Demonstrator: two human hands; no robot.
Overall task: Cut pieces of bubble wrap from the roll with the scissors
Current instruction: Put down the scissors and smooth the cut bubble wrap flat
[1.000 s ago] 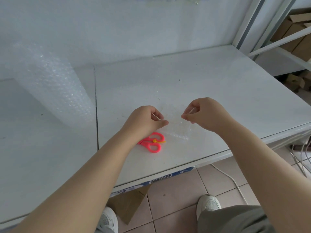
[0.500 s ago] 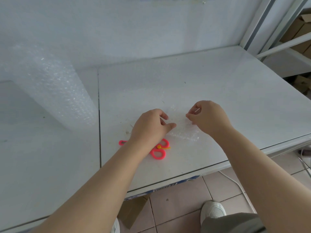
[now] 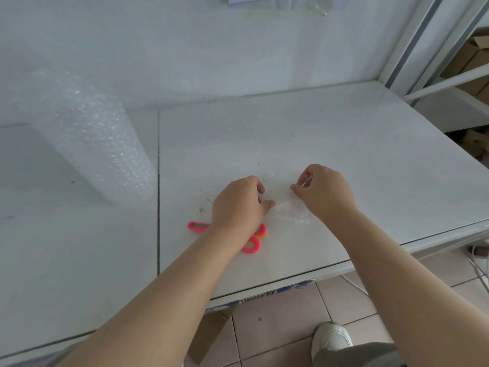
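Both hands work over a small cut piece of bubble wrap [image 3: 287, 210] lying on the white desk [image 3: 344, 154], near its front edge. The left hand [image 3: 238, 205] is curled, thumb tip extended toward the piece's left edge; its grip appears pinched on that edge, though the clear film makes contact hard to confirm. The right hand [image 3: 324, 192] is closed in a fingertip pinch at the piece's upper right part.

The pink scissors [image 3: 251, 243] lie flat on the desk directly under the left wrist, handle loops toward the front edge and the blade end [image 3: 197, 225] pointing left. Their long axis runs roughly left to right. The left hand is nearer; neither hand holds them.

The bubble wrap roll [image 3: 87, 133] stands to the far left, well apart from both hands, across a seam in the desk surface.

Judgement: the next cut requires releasing the piece, taking up the scissors, and reaching left to the roll. Open desk lies behind and to the right; the front edge is close.
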